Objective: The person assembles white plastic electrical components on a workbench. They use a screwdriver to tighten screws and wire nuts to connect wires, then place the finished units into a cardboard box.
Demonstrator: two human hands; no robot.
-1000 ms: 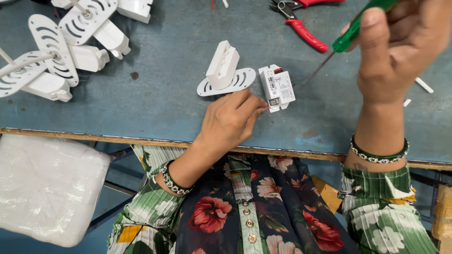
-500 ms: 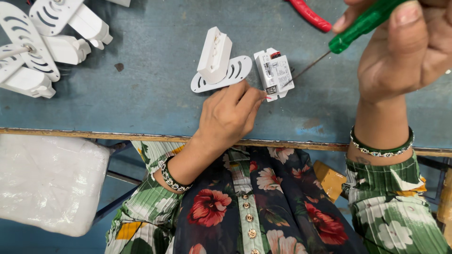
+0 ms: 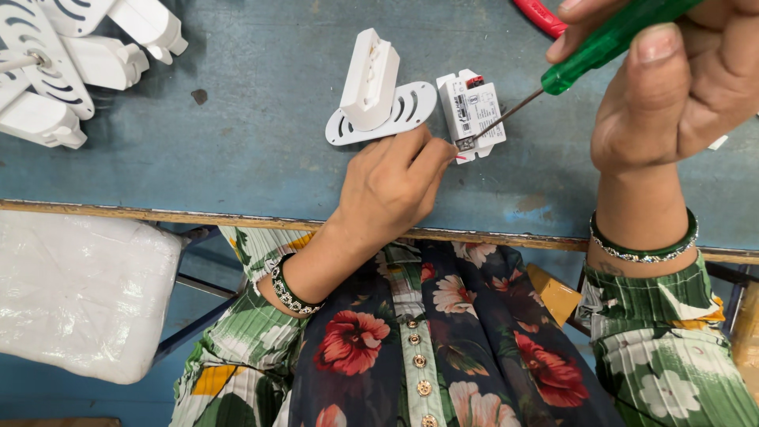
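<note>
My right hand (image 3: 672,87) grips a green-handled screwdriver (image 3: 601,43); its metal tip rests on the lower edge of a small white electronic module (image 3: 472,112) lying on the blue table (image 3: 237,158). My left hand (image 3: 391,186) sits just below the module, fingertips pinching its bottom corner beside the screwdriver tip. A white plastic fitting with a slotted oval base (image 3: 378,99) lies directly left of the module, touching it.
Several similar white plastic fittings (image 3: 71,55) are piled at the table's top left. A red-handled tool (image 3: 541,16) lies at the top edge. A white plastic-wrapped bundle (image 3: 79,292) sits below the table's wooden front edge (image 3: 158,212) on the left.
The view has moved in closer. My right hand brought the screwdriver down and left until its tip reached the module. My left hand stayed at the module's lower corner.
</note>
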